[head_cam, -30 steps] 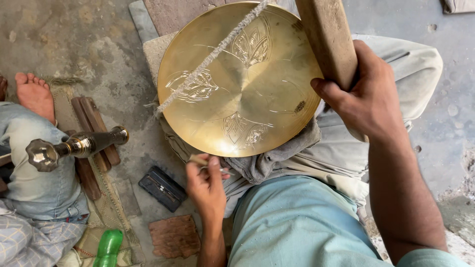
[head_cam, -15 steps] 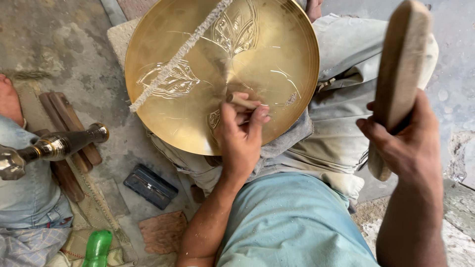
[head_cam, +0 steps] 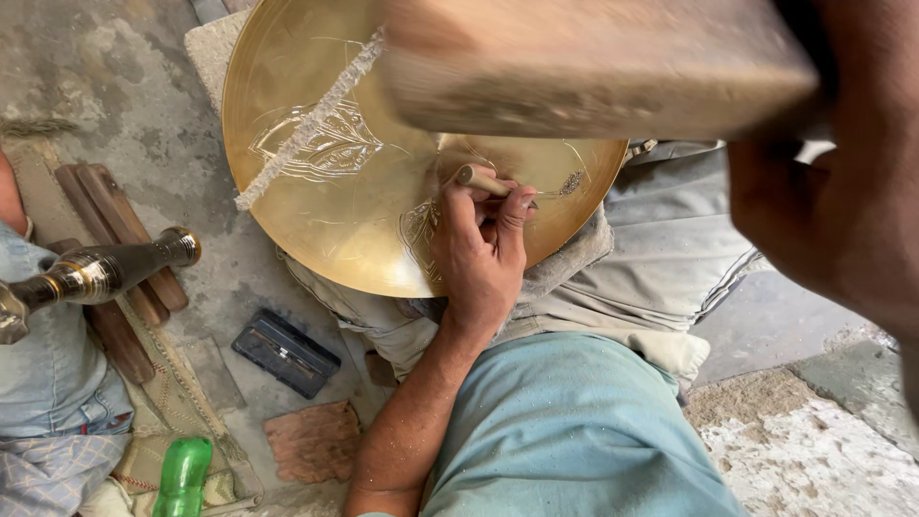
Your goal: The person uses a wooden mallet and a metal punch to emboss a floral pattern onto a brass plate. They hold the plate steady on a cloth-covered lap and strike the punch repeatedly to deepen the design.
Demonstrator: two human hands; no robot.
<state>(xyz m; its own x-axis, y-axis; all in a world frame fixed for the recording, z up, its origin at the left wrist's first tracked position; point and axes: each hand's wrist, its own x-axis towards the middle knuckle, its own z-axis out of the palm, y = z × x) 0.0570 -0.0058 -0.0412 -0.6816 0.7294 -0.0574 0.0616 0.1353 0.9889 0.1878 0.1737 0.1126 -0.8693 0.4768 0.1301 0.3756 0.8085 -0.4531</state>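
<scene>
Now swung up across top of frame: wooden mallet [head_cam: 593, 67], gripped in right hand [head_cam: 833, 201]. Left hand [head_cam: 479, 249] pinches chisel [head_cam: 481, 179] on brass plate [head_cam: 325, 220], centre frame, poised for strike.

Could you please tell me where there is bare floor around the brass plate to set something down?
Bare concrete floor lies left of the brass plate, above the wooden sticks. Another patch lies at lower right, beside the trouser leg. Lower left is crowded: dark case, brick piece, green bottle.
</scene>
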